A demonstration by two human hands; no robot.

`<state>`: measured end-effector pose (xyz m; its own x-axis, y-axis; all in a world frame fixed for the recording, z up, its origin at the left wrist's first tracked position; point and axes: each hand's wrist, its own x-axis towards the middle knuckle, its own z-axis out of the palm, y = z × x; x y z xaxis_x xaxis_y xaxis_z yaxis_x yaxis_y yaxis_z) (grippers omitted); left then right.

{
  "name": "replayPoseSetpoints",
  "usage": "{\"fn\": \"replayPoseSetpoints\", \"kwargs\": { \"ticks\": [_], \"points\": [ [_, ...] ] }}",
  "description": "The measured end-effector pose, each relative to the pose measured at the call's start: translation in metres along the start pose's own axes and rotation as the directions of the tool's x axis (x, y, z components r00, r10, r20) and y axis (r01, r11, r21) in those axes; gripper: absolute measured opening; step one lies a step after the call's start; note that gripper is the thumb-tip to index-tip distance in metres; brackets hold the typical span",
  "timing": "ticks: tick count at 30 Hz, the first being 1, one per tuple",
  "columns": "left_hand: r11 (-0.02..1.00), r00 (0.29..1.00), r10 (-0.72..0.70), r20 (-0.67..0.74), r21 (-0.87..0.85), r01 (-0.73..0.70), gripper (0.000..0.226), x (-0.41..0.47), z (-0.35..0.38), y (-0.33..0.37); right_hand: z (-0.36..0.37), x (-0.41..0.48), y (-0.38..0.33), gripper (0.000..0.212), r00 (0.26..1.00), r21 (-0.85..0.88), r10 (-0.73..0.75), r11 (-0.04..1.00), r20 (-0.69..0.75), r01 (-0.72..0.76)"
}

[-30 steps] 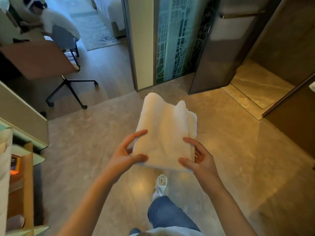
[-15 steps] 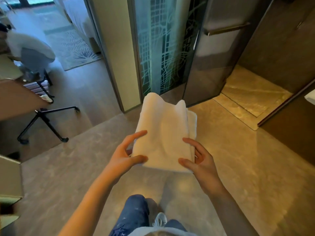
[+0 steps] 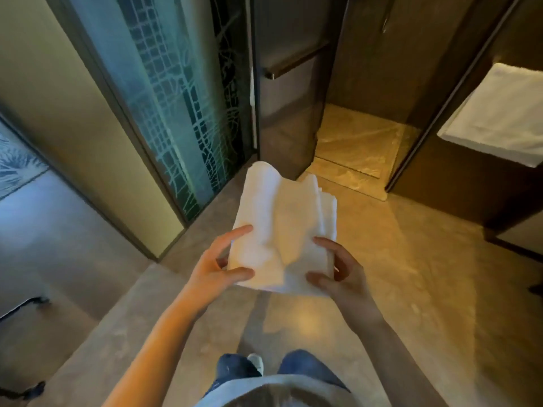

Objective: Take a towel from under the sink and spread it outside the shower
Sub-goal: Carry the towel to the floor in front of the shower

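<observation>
The left hand [image 3: 216, 267] is gripping the near-left edge of the folded towel [image 3: 282, 230], thumb on top; the right hand [image 3: 338, 270] is pinching its near-right edge. With the towel in the air and facing the shower entrance [image 3: 352, 151], fetching looks done; unfolding and spreading on the floor [image 3: 411, 274] are remaining.

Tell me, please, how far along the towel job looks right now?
Fetching looks done: the folded white towel is held by the left hand and right hand. It is being carried near the shower entrance. Unfolding and spreading it on the floor remain.
</observation>
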<state>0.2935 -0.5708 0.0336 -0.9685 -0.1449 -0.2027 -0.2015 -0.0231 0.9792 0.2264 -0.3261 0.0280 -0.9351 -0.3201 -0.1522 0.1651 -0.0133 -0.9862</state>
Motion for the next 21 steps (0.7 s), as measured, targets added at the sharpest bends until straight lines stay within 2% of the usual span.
{"fn": "replayPoseSetpoints", "kwargs": {
  "ticks": [6, 11, 16, 21],
  "points": [
    [0.997, 0.984, 0.012, 0.176, 0.071, -0.025, 0.074, 0.092, -0.011, 0.021, 0.002, 0.043, -0.007, 0.06, 0.987, 0.065, 0.002, 0.998, -0.164, 0.009],
    [1.0, 0.956, -0.017, 0.294, 0.024, 0.011, 0.074, 0.167, 0.022, 0.029, -0.03, 0.086, -0.012, 0.062, 0.953, 0.062, 0.001, 0.998, -0.302, 0.018],
    [0.998, 0.949, -0.053, 0.311, 0.061, 0.036, 0.076, 0.253, 0.071, 0.033, -0.092, 0.148, -0.014, 0.064, 0.929, 0.064, 0.011, 0.998, -0.371, 0.014],
    [0.997, 0.946, -0.071, 0.318, 0.055, 0.057, 0.075, 0.342, 0.131, 0.049, -0.169, 0.226, -0.029, 0.063, 0.931, -0.029, 0.017, 0.999, -0.366, -0.029]
  ]
}}
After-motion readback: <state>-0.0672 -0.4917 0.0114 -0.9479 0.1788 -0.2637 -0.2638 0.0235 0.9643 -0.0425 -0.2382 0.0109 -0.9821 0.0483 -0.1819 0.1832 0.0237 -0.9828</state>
